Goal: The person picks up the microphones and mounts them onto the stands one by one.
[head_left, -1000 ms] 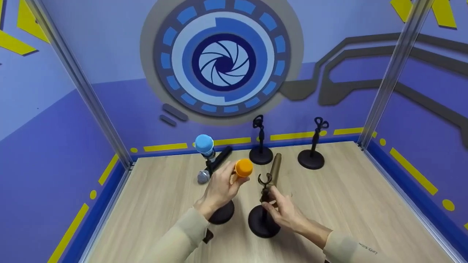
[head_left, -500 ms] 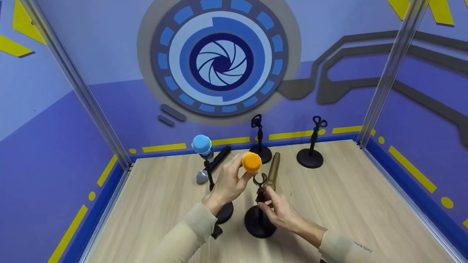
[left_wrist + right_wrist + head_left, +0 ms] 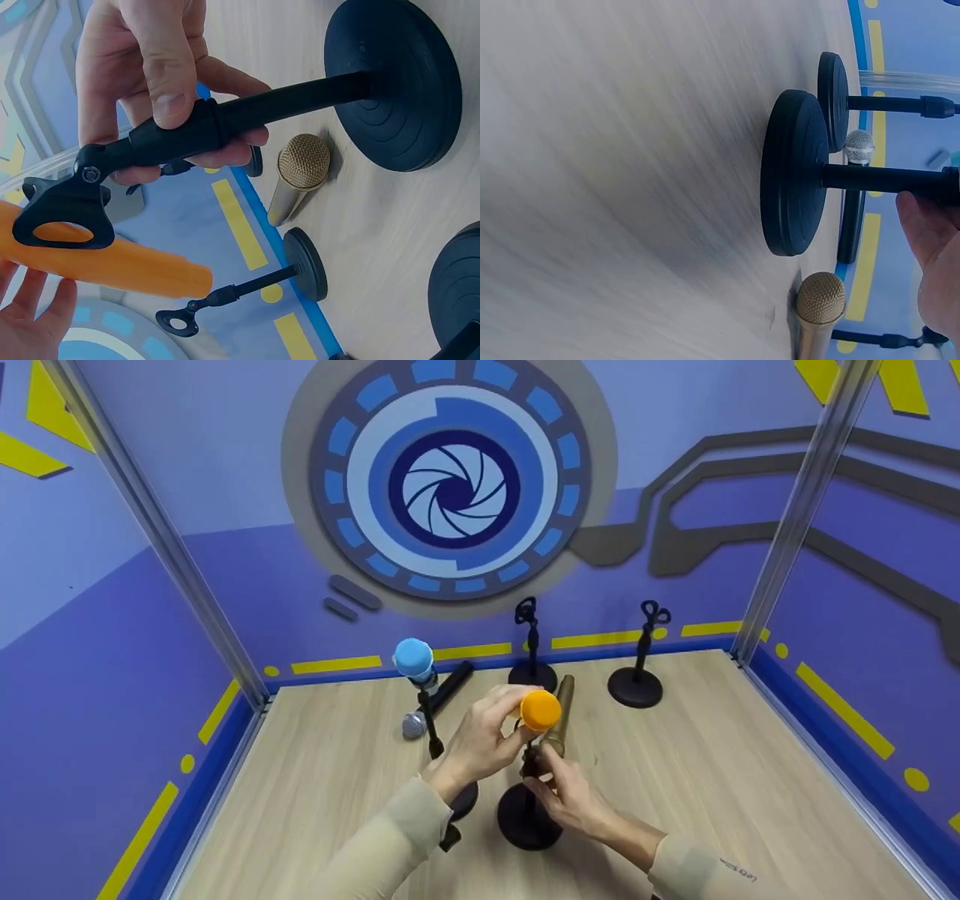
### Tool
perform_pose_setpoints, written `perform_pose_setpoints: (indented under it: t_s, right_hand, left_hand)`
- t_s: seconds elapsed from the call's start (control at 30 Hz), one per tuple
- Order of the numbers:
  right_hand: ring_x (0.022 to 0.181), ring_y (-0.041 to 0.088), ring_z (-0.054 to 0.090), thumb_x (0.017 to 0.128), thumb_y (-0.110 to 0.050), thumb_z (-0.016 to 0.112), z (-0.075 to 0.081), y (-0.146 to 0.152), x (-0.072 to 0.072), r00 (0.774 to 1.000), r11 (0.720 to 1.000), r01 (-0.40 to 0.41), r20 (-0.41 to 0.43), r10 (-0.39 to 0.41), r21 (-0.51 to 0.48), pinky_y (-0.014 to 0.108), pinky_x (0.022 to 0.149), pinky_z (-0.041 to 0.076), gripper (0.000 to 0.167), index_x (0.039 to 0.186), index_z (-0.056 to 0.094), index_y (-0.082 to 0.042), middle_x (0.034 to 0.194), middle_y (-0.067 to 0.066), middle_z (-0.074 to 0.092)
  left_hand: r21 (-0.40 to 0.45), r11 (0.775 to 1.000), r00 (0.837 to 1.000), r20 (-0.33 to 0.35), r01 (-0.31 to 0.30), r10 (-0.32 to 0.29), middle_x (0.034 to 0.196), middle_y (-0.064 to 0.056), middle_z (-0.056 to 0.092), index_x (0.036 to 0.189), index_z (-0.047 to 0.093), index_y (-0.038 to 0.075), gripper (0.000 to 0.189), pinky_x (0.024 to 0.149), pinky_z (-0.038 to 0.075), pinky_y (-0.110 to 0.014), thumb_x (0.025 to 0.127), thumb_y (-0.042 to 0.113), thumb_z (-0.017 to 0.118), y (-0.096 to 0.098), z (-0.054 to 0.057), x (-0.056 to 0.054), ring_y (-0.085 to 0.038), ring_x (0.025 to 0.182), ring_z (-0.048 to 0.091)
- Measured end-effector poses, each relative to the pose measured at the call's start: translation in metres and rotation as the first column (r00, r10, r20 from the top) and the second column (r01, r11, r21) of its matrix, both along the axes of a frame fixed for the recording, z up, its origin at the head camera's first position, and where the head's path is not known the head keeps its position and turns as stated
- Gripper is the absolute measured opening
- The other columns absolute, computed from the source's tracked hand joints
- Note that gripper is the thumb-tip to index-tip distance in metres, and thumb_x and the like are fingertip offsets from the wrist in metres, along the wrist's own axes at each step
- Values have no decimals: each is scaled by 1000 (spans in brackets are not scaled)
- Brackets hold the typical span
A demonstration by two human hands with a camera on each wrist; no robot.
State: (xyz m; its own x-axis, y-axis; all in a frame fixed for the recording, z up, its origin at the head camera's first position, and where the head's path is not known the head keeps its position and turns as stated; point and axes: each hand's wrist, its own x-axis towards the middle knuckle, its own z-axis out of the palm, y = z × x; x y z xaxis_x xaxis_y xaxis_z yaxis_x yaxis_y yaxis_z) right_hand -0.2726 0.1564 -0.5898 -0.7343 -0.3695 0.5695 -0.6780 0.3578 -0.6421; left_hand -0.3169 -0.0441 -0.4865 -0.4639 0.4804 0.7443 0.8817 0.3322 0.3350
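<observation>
My left hand (image 3: 480, 742) grips an orange microphone (image 3: 540, 710), its rounded head facing up toward the head camera. In the left wrist view the microphone's body lies at the clip (image 3: 64, 217) of a black desktop microphone stand (image 3: 292, 105), overlapping the clip's loop. My right hand (image 3: 574, 791) holds that stand by its upper neck, thumb and fingers around it. The stand's round base (image 3: 529, 819) is low over the wooden table. Just beyond my right hand lies a gold microphone (image 3: 568, 697), its mesh head (image 3: 821, 298) plain in the right wrist view.
Left of my hands stands another stand holding a blue-headed microphone (image 3: 413, 658). A black microphone (image 3: 454, 684) with a silver head lies behind it. Two more stands, a middle one (image 3: 532, 641) and a right one (image 3: 636, 688), stand near the printed back wall (image 3: 247, 585).
My left hand has carried the orange microphone rightward, over the clip of the held stand. The stand in my right hand has shifted slightly left.
</observation>
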Motion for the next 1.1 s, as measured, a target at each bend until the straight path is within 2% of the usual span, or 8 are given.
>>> perform_pose_setpoints:
  t_s: [0.17, 0.23, 0.37, 0.6, 0.73, 0.93, 1.1]
  right_hand:
    - [94, 25, 83, 106, -1, 72, -2, 0, -1, 1000, 1000, 4, -14, -4, 11, 30, 74, 69, 30, 134, 61, -3, 108, 15, 83]
    - [93, 24, 82, 106, -1, 72, -2, 0, 0, 1000, 1000, 2, -17, -2, 9, 30, 74, 69, 31, 135, 61, -4, 107, 15, 83]
    - [94, 24, 82, 106, -1, 71, -4, 0, 2, 1000, 1000, -4, 4, 4, 0, 31, 74, 69, 32, 136, 61, -7, 108, 13, 82]
    - [94, 24, 81, 107, -1, 70, -3, -1, 3, 1000, 1000, 2, -6, -2, -6, 31, 75, 69, 31, 135, 61, -7, 109, 15, 81]
    - [95, 23, 81, 107, -2, 70, -3, -1, 2, 1000, 1000, 11, -2, -11, 9, 31, 76, 70, 30, 136, 61, -5, 110, 15, 81]
    - [91, 24, 81, 104, 3, 72, -3, -3, 2, 997, 1000, 21, -77, -21, 7, 29, 72, 69, 31, 132, 61, 0, 104, 14, 81]
    - [89, 23, 81, 103, 4, 72, -3, -4, 3, 995, 1000, 31, -94, -30, 2, 26, 71, 68, 29, 129, 61, -1, 101, 12, 81]
  left_hand:
    - [-10, 1000, 1000, 19, 19, -19, 134, -8, 79, 136, 73, 7, 47, 111, 62, -39, 94, 20, 91, 1, -3, -3, -25, 123, 74]
    - [-16, 1000, 1000, 23, 19, -18, 135, -8, 79, 137, 73, 8, 52, 115, 60, -40, 91, 20, 94, 0, -5, -4, -26, 126, 74]
    - [-21, 1000, 1000, 18, 4, -4, 138, -10, 79, 141, 73, 7, 63, 114, 61, -42, 86, 19, 99, -1, -12, -5, -28, 127, 74]
    - [-43, 999, 998, 64, 7, -4, 146, -12, 75, 149, 68, 6, 74, 120, 57, -45, 85, 22, 101, -2, -16, -7, -30, 133, 71]
    - [-34, 999, 999, 47, 16, -15, 144, -13, 76, 146, 69, 6, 70, 119, 58, -45, 85, 23, 100, -3, -16, -9, -30, 132, 72]
    - [-33, 999, 999, 29, 33, -32, 141, -10, 77, 140, 71, 8, 63, 121, 57, -44, 86, 26, 99, -3, -16, -11, -29, 133, 72]
    - [-23, 999, 999, 11, 41, -41, 139, -10, 79, 137, 73, 8, 62, 120, 58, -45, 85, 26, 100, -3, -15, -11, -30, 133, 73]
